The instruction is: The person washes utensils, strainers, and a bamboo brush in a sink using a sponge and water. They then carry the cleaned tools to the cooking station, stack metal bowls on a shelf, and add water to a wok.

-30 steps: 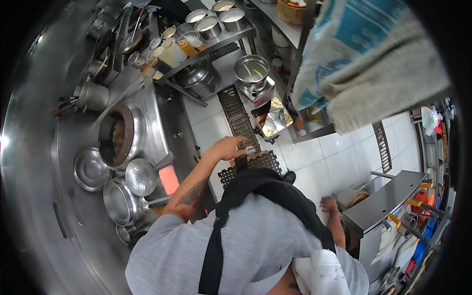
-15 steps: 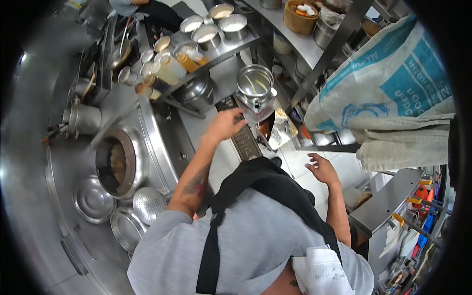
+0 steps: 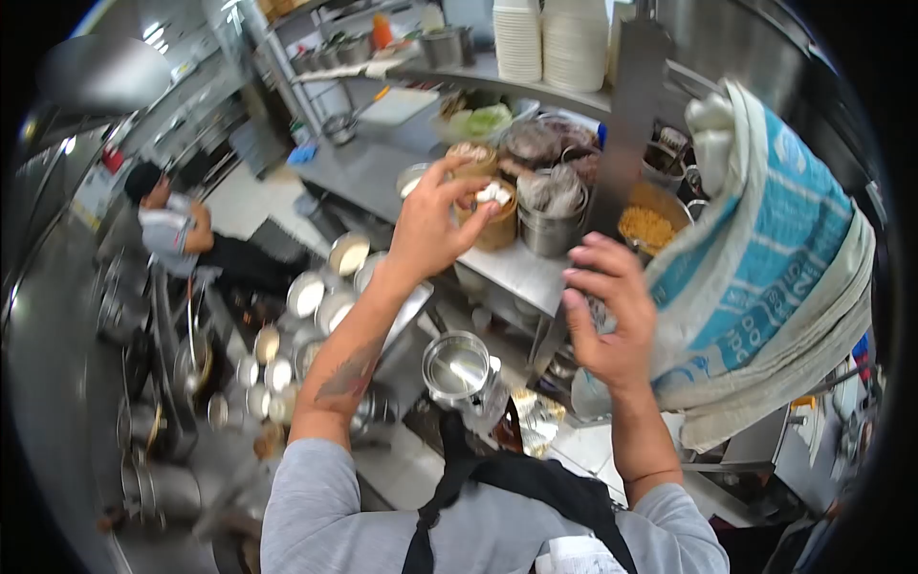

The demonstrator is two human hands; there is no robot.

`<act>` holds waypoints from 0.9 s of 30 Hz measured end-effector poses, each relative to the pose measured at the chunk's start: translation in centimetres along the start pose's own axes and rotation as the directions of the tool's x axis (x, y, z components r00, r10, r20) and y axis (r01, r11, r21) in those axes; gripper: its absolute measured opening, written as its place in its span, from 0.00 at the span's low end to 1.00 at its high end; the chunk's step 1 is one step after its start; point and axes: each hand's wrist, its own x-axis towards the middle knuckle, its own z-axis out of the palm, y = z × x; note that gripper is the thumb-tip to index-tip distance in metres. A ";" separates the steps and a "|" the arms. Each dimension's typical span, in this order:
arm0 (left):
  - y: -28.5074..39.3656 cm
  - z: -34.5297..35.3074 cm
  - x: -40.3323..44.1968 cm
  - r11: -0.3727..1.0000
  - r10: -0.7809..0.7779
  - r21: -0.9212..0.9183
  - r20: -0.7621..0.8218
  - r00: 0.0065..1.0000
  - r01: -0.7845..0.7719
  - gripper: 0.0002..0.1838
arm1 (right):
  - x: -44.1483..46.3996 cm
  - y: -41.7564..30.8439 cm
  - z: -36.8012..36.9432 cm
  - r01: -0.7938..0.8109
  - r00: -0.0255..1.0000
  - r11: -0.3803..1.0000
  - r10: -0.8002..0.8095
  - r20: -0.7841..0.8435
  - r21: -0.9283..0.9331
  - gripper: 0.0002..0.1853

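Observation:
My left hand (image 3: 430, 228) is raised with its fingers apart and nothing in them. From this angle it overlaps a bamboo basket (image 3: 495, 232) holding white pieces; whether it touches the basket I cannot tell. To the right of that basket stands a metal pot (image 3: 548, 234) with plastic over its top. My right hand (image 3: 614, 320) is lifted too, fingers spread and holding nothing. It appears just below an upright metal post (image 3: 626, 124) and left of a blue-and-white flour sack (image 3: 765, 277). A container of orange-yellow bits (image 3: 648, 228) sits behind the sack.
Stacks of white tubs (image 3: 574, 43) fill an upper shelf. Below me is a metal pot (image 3: 457, 365) with clear liquid. Bowls of pale contents (image 3: 306, 295) line a low stand at left. Another person (image 3: 177, 230) in a black cap is farther back at left.
My view has tilted up toward the counter and shelves. Both hands have risen from low by my body to in front of the counter. The other person is now more fully visible.

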 end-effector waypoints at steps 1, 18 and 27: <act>-2.1 0.0 3.2 0.997 0.071 -0.009 -0.025 0.997 -0.071 0.16 | 2.9 -0.3 0.2 0.077 0.994 0.994 -0.083 -0.076 -0.080 0.12; -29.1 13.3 33.7 0.949 -0.256 -0.211 -0.085 0.963 0.234 0.09 | 21.4 2.0 4.2 -0.068 0.931 0.309 -0.322 -0.172 -0.949 0.10; -34.4 20.4 44.4 0.985 -0.164 0.080 0.169 0.972 0.152 0.20 | 21.6 2.3 4.6 -0.057 0.942 0.312 -0.297 -0.155 -0.948 0.11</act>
